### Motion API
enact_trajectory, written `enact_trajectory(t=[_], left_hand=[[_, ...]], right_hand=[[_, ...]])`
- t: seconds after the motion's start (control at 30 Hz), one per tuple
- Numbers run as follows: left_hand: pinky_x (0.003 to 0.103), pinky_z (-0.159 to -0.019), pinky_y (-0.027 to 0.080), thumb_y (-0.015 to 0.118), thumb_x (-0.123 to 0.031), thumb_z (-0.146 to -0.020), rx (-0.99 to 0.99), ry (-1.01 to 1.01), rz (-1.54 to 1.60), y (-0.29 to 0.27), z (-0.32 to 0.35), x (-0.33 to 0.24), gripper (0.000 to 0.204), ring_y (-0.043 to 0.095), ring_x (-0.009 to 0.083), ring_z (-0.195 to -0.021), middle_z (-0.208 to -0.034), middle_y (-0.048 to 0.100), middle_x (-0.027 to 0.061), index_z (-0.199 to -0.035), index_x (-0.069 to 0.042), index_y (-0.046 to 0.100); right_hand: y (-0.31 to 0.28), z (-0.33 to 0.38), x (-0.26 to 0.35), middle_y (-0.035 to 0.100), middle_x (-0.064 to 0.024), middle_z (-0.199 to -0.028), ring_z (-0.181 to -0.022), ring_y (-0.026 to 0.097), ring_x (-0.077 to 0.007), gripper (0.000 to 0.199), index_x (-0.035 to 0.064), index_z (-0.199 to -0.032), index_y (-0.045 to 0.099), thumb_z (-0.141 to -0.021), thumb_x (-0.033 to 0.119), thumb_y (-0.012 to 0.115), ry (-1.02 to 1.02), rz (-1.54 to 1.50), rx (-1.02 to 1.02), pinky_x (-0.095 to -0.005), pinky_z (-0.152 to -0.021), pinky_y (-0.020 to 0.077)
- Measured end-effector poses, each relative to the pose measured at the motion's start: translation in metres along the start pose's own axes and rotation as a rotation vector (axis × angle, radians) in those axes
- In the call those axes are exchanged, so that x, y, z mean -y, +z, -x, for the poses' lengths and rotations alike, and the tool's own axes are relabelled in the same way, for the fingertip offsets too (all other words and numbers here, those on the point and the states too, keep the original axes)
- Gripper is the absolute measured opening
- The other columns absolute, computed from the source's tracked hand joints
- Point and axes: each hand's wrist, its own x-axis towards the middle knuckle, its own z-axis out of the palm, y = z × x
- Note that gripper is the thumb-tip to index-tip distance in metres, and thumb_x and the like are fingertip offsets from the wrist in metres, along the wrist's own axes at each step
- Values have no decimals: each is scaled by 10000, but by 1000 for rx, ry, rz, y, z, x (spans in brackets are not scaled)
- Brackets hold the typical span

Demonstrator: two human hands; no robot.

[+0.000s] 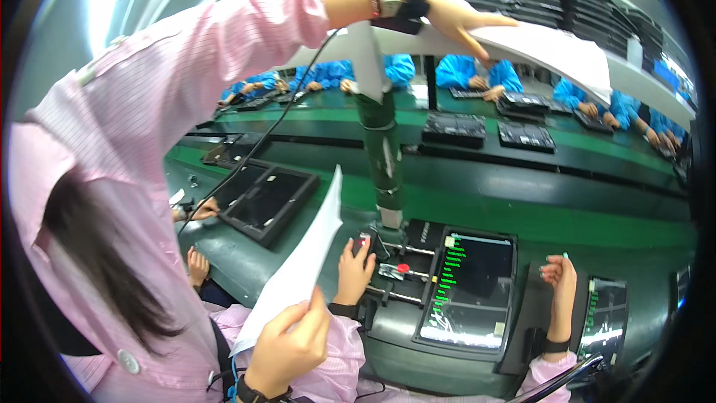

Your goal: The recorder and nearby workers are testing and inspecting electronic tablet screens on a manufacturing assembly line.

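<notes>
Bright strip light upper left, curved edges

No text can be read: the green rows on 2 screens are too small.

From afar, I see through one head-worn fisheye, looking down and across the green workbench toward blue-sleeved people opposite, with a neighbour's pink sleeve nearer.
</notes>
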Motion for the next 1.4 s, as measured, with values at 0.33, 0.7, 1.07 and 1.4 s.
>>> enact_trajectory(t=[0.33, 0.7, 1.07, 1.4], left_hand=[[471, -970, 397, 630, -259, -870, 0, -51, 33, 0, -1, 2, 720, 479, 440, -1152, -1326, 433, 276, -1448, -6, 282], [466, -993, 385, 617, -272, -891, 121, -176, 49, -10, -3, -11, 681, 458, 451, -1184, -1298, 443, 310, -1380, 96, 317], [472, -977, 391, 596, -303, -905, 34, -38, -98, 3, 1, 5, 633, 463, 446, -1176, -1341, 414, 288, -1422, -24, 360], [478, -985, 382, 589, -306, -912, 76, -60, -62, -1, 1, 1, 614, 448, 457, -1190, -1348, 402, 310, -1420, -41, 371]], right_hand=[[8, 3, 9, 647, -55, -751, -658, 575, -92, 399, 12, -959, 608, -1023, 319, 362, 14, 30, 49, -221, -641, 451], [9, 4, 6, 651, -50, -750, -655, 572, -84, 376, 19, -968, 609, -1023, 315, 383, -15, 70, 93, -213, -642, 449], [11, 7, 10, 651, -48, -737, -650, 570, -79, 327, 20, -955, 614, -1015, 254, 395, -7, 72, 84, -206, -640, 446], [8, 3, 2, 649, -40, -740, -651, 566, -71, 310, 29, -959, 614, -1011, 257, 410, 4, 125, 93, -204, -639, 442]])
